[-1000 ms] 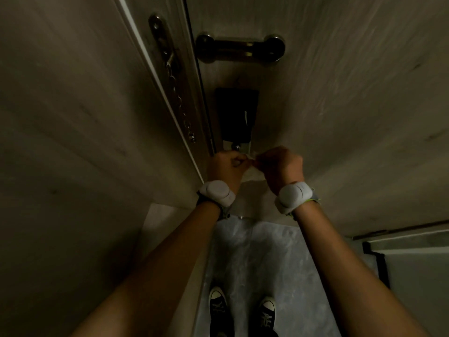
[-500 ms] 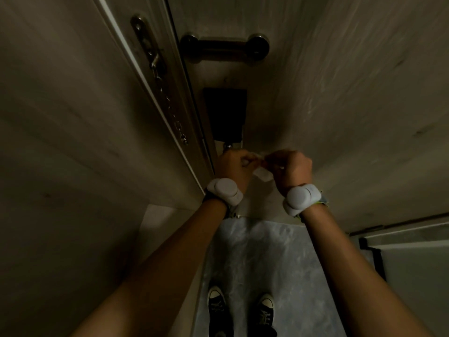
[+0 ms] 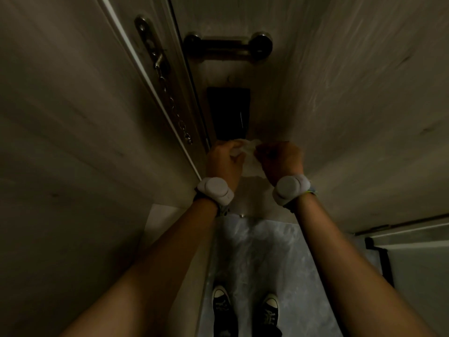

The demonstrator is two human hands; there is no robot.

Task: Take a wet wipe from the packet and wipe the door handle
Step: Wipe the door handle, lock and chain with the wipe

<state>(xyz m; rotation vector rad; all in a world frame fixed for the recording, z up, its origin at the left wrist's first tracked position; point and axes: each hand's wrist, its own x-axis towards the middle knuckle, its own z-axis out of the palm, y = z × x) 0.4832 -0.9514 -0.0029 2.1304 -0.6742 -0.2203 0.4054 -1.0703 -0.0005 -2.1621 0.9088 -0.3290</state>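
Observation:
A white wet wipe (image 3: 245, 148) is stretched between my two hands, close to the door and just below a black lock body (image 3: 228, 113). My left hand (image 3: 224, 158) grips its left part and my right hand (image 3: 279, 158) pinches its right part. The door handle under the lock is hidden behind my hands and the wipe. A dark metal bar (image 3: 227, 45) with two round mounts sits higher on the door. I see no wipe packet.
A door chain (image 3: 170, 93) hangs on the frame to the left. The door edge runs down toward my left wrist. Below are a grey floor (image 3: 255, 251), my two black sneakers (image 3: 245, 310) and a dark-edged panel (image 3: 413, 259) at lower right.
The view has shifted slightly. My hands have moved a little apart and the wipe between them has spread wider, up near the bottom of the lock body.

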